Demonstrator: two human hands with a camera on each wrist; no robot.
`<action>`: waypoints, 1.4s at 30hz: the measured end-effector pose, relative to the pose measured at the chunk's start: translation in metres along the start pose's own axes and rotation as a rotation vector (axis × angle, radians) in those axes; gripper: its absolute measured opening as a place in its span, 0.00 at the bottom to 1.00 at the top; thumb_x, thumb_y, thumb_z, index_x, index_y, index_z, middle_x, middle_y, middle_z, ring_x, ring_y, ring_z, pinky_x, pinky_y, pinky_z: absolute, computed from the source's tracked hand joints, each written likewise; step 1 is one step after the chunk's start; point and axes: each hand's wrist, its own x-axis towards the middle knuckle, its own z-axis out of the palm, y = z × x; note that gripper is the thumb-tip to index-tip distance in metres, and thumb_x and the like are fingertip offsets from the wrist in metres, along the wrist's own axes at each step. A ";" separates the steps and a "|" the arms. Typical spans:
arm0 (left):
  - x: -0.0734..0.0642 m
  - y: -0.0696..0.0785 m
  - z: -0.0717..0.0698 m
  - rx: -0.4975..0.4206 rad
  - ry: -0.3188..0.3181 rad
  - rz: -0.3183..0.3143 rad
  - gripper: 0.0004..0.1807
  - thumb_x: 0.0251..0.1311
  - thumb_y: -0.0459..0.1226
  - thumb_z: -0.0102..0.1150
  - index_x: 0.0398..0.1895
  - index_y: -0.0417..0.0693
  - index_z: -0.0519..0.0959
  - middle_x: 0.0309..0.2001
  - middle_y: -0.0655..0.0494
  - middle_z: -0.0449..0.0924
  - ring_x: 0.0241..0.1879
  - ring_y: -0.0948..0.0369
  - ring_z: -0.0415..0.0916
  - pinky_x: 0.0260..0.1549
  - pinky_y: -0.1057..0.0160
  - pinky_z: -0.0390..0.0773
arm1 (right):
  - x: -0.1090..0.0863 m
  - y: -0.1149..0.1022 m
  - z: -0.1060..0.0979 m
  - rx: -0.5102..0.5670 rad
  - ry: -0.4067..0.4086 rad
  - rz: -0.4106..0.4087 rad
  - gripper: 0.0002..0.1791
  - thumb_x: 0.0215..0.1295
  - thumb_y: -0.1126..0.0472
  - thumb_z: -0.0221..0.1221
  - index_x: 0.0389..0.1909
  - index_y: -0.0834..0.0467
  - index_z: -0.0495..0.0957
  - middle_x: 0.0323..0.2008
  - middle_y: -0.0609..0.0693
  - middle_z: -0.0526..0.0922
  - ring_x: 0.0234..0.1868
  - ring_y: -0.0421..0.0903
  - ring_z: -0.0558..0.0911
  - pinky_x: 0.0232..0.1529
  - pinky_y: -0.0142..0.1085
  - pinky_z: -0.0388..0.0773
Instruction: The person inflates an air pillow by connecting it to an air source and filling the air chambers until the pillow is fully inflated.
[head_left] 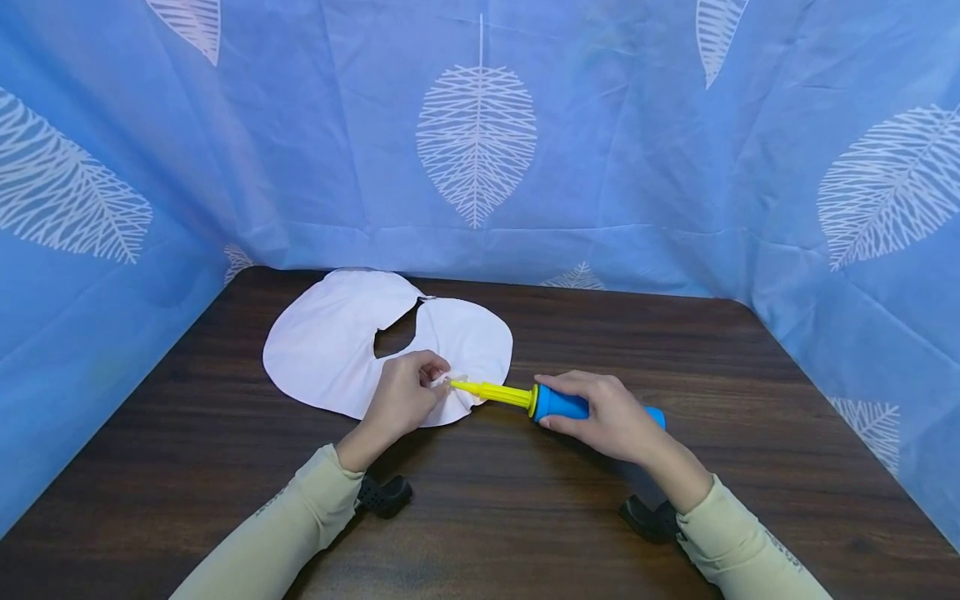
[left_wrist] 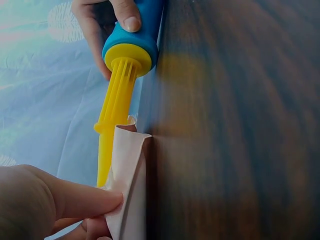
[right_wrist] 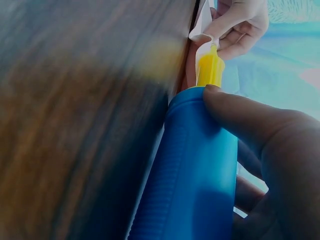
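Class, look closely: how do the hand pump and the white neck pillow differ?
The hand pump is blue and yellow; the neck pillow is white. The pump is slim, with a narrowing nozzle; the pillow is broad and rounded, curving around an opening. The right hand grips the pump; the left hand pinches the pillow. Each is held by one hand.

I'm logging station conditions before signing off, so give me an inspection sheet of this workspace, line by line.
Surface: dark wood-grain table.
White piece: lies mostly flat, opening in its middle.
Pump: blue body, yellow nozzle; its tip meets the white piece, but whether it is inserted cannot be told.
Clutter: nothing seen.
Left grip: bare hand, pinching the white piece beside the nozzle tip.
Right grip: bare hand, wrapped around the blue body.
Cables: nothing seen.
Surroundings: blue cloth with white leaf prints behind and at both sides.
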 end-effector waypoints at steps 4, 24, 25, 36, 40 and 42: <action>0.001 0.001 -0.001 0.006 -0.008 -0.011 0.10 0.58 0.24 0.72 0.43 0.38 0.88 0.31 0.49 0.82 0.31 0.59 0.73 0.34 0.64 0.74 | 0.002 0.000 -0.001 -0.006 -0.004 0.015 0.33 0.67 0.52 0.74 0.72 0.52 0.79 0.64 0.55 0.86 0.53 0.51 0.85 0.52 0.49 0.85; 0.001 0.003 -0.006 0.028 0.012 0.008 0.09 0.57 0.25 0.75 0.40 0.39 0.89 0.30 0.50 0.83 0.31 0.59 0.75 0.34 0.65 0.76 | 0.006 0.000 -0.002 -0.015 0.013 -0.014 0.33 0.67 0.50 0.74 0.72 0.49 0.80 0.61 0.52 0.88 0.48 0.47 0.83 0.47 0.43 0.81; 0.001 0.003 -0.006 0.017 0.013 0.009 0.09 0.57 0.24 0.74 0.40 0.39 0.88 0.30 0.50 0.83 0.30 0.59 0.75 0.34 0.66 0.76 | 0.006 0.000 -0.003 -0.014 0.011 -0.010 0.33 0.67 0.50 0.74 0.72 0.49 0.80 0.61 0.52 0.88 0.48 0.47 0.82 0.47 0.43 0.81; -0.002 0.004 -0.002 -0.006 0.037 -0.023 0.09 0.56 0.24 0.72 0.41 0.36 0.87 0.30 0.50 0.83 0.30 0.61 0.75 0.34 0.66 0.76 | 0.001 0.001 -0.002 -0.024 0.006 0.035 0.34 0.67 0.48 0.74 0.73 0.48 0.79 0.62 0.53 0.87 0.49 0.48 0.83 0.46 0.44 0.82; -0.004 0.003 -0.001 0.004 0.035 -0.017 0.07 0.56 0.25 0.75 0.38 0.38 0.89 0.30 0.51 0.84 0.30 0.60 0.76 0.35 0.64 0.78 | -0.001 0.002 -0.001 -0.029 -0.002 0.049 0.35 0.67 0.45 0.74 0.73 0.48 0.79 0.63 0.54 0.87 0.49 0.49 0.82 0.45 0.43 0.82; -0.005 0.002 0.000 0.002 0.031 -0.013 0.08 0.56 0.25 0.76 0.39 0.38 0.89 0.30 0.50 0.85 0.30 0.60 0.77 0.35 0.64 0.80 | -0.003 0.002 0.000 -0.036 -0.004 0.057 0.36 0.66 0.44 0.74 0.73 0.49 0.79 0.63 0.55 0.86 0.49 0.50 0.83 0.45 0.44 0.83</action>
